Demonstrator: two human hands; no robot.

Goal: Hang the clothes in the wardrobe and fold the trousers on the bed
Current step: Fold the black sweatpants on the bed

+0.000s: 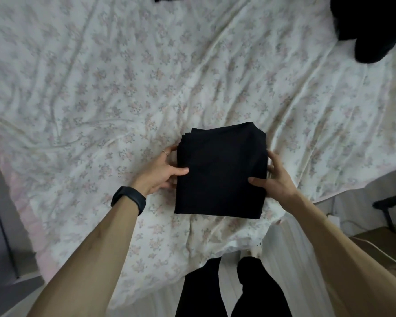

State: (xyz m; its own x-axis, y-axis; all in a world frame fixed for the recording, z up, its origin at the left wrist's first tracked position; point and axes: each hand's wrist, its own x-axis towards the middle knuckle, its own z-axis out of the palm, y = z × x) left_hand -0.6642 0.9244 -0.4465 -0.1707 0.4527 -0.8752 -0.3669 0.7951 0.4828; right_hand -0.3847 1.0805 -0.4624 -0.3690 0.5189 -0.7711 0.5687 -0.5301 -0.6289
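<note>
Now we are gripping the folded trousers (221, 170) between both hands, left hand (161, 171) and right hand (273, 177) pinching opposite edges on the bed (101, 88).

The black trousers (220, 172) are folded into a compact, many-layered rectangle, with the stacked edges shown on its left side, and are laid on the flower-printed bed (101, 88) near its close edge, while further dark clothes (366, 26) are heaped at the far right, well apart.
</note>
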